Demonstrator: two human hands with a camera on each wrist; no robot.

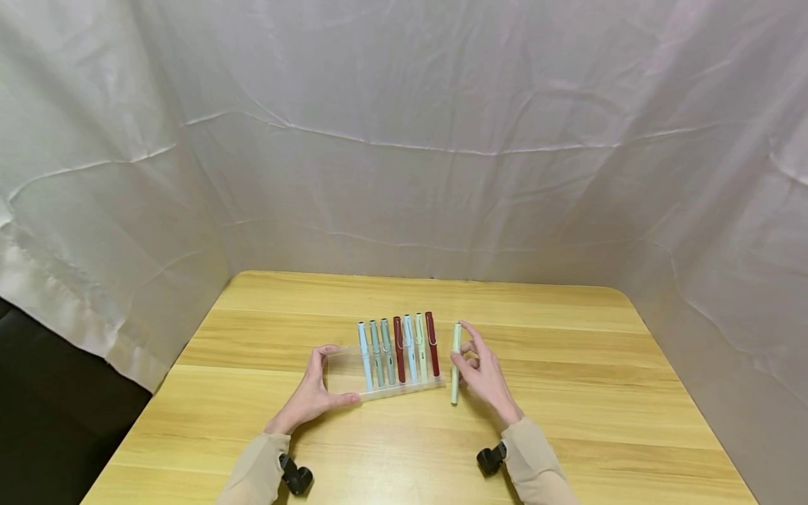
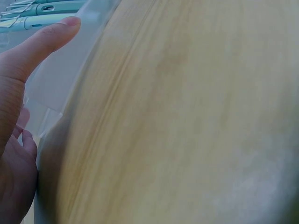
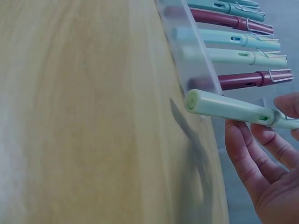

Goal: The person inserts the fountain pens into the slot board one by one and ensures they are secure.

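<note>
A clear plastic pen tray (image 1: 344,373) lies at a slight slant on the table. Several clip pens stand in it side by side: a light blue pen (image 1: 366,358) at the left, then teal ones, a dark red, another light blue, a pale green, and a dark red pen (image 1: 432,344) at the right. My left hand (image 1: 312,393) grips the tray's left end, thumb on the front edge and fingers at the back. Just right of the tray, my right hand (image 1: 485,375) pinches a pale green pen (image 3: 229,107) between thumb and fingers, apart from the row.
The wooden table (image 1: 404,449) extends to both sides of the tray. A pale curtain (image 1: 429,196) hangs behind and around it. Small black cameras sit at both wrists. Something dark (image 1: 57,400) stands beyond the table's left edge.
</note>
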